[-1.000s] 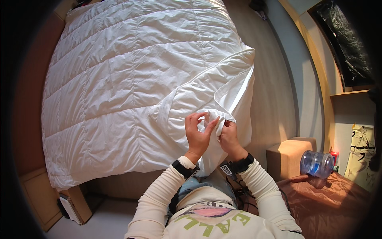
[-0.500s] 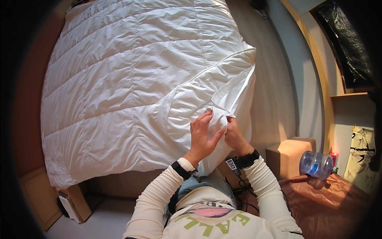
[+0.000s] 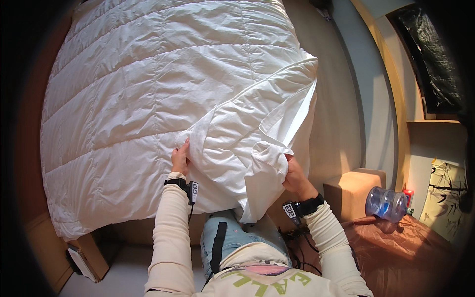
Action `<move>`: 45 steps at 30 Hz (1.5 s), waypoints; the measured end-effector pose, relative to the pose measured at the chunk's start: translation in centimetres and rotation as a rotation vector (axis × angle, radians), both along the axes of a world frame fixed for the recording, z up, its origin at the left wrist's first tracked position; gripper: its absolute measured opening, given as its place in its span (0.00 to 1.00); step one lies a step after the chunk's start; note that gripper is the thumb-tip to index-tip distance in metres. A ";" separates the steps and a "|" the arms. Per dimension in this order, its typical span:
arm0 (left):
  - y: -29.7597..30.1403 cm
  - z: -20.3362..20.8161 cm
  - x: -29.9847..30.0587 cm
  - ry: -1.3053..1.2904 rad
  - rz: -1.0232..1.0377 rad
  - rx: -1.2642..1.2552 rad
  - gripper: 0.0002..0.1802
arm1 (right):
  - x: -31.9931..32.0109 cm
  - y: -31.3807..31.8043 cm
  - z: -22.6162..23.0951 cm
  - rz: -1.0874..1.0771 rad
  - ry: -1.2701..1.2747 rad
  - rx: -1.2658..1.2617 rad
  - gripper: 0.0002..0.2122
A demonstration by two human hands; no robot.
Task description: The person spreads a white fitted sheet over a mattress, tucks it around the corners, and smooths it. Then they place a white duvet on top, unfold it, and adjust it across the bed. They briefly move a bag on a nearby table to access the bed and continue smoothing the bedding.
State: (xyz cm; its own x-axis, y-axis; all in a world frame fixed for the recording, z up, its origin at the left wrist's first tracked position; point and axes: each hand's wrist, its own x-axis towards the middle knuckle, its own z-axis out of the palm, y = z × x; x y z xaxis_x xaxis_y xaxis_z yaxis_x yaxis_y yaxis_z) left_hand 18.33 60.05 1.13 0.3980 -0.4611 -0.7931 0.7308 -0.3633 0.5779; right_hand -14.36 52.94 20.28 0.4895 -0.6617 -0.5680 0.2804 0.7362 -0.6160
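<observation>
A white quilted comforter (image 3: 128,99) spreads over the bed, its near right part folded back on itself. My left hand (image 3: 180,159) grips the folded edge of the comforter, thumb on top and the other fingers mostly hidden. To the right, my right hand (image 3: 297,177) is closed on a bunched piece of plain white cloth (image 3: 267,171), which hangs down toward my knees. The cloth lies against the folded-back part; I cannot tell whether the two are joined. A strip of cloth with a straight hem crosses the fold just beyond my right hand.
Right of the bed stand a tan block-shaped stool (image 3: 351,190) and a clear plastic water jug (image 3: 387,204), lying on its side on a brown sheet (image 3: 396,252). Black cables (image 3: 302,247) run beside my right leg. A wooden bed frame (image 3: 44,247) shows at the lower left.
My left hand has left the cloth by my right hand and moved left to the comforter's folded edge. My right hand keeps the cloth and has shifted slightly right and down.
</observation>
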 end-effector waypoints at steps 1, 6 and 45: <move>-0.3 0.9 -0.3 -0.245 -0.082 -0.093 0.29 | -0.3 0.1 0.3 0.014 -0.035 -0.009 0.15; -1.6 12.3 -7.7 -1.410 -0.341 -0.358 0.15 | -2.3 0.1 1.7 0.020 0.045 -0.094 0.16; 2.3 23.5 -30.2 -1.178 -0.943 -1.010 0.15 | -13.8 2.0 2.2 0.087 0.694 -0.571 0.06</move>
